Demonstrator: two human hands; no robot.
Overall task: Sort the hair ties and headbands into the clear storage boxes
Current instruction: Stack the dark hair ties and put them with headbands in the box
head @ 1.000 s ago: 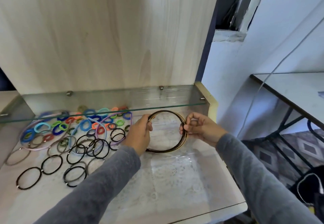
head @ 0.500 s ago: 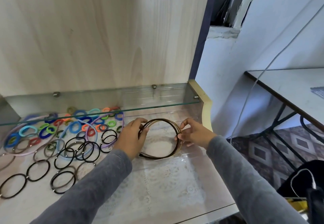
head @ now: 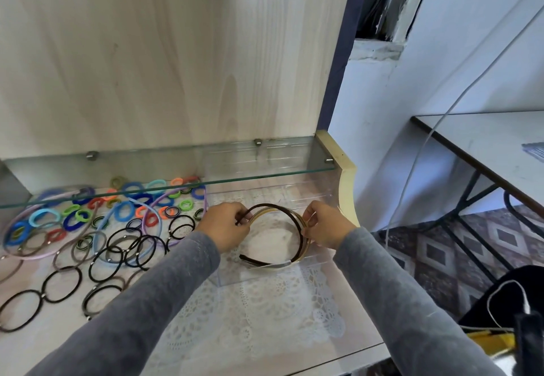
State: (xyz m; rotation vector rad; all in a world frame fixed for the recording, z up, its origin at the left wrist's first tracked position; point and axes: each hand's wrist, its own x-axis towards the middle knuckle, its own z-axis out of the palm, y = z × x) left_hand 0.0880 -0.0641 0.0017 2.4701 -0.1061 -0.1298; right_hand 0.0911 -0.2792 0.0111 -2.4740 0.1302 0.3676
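Left hand (head: 226, 225) and right hand (head: 325, 224) each pinch stacked headbands (head: 297, 228), lower ends inside clear storage box (head: 265, 275); hair ties (head: 117, 237) on counter (head: 265, 331) left.

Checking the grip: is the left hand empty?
No, the left hand pinches the headbands at one side, the right hand at the other.

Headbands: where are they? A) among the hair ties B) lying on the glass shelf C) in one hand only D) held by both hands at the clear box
D: left hand and right hand both grip the headbands at the clear box.
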